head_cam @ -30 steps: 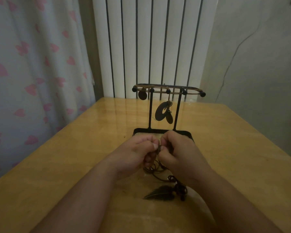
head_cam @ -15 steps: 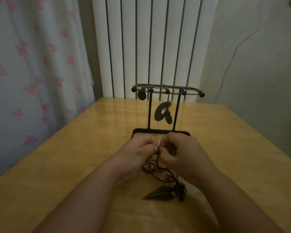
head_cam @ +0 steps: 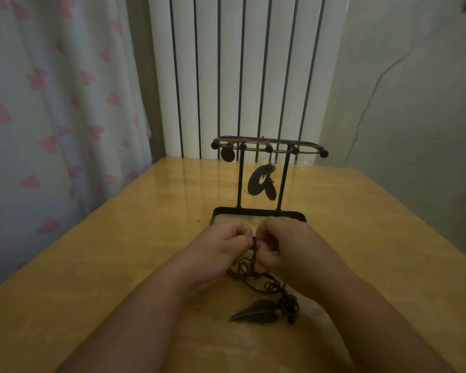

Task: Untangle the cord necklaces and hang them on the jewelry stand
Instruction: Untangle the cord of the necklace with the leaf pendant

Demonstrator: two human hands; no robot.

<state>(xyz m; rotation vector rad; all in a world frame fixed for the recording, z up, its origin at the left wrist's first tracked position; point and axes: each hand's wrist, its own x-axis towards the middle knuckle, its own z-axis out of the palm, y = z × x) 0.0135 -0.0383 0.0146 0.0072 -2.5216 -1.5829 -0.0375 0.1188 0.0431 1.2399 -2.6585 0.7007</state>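
Centre of frame, just below the stand's base: left grip (head_cam: 221, 246) and right grip (head_cam: 288, 246) meet knuckle to knuckle with fingers curled. Each pinches the dark cord necklace (head_cam: 256, 253) at one spot between them. Both are clenched on cord, but the knuckles hide the exact fingertip placement.

Below the pinch the cord drops in loose loops onto the table (head_cam: 105, 265), lower centre. It ends at a dark leaf pendant (head_cam: 254, 313) lying flat, with small beads (head_cam: 289, 305) at its right end. Cannot tell whether the tangle holds one necklace or more.

Jewelry stand (head_cam: 269, 143) is upright, mid-frame. A round pendant (head_cam: 228, 154) and a ring-shaped pendant (head_cam: 257, 181) hang from its top bar.

Handling (judged):
- The cord looks thin, limp and light, and loops will likely cinch tighter under a hard pull.
- The leaf pendant is the only real weight, so expect drag and swing on lifting.
- The beads may snag passing loops.
- For the knot, take hold with a fingertip pinch close on either side and ease the strands apart.
- For hanging, hold the cord high on its loop with the pendant free below.
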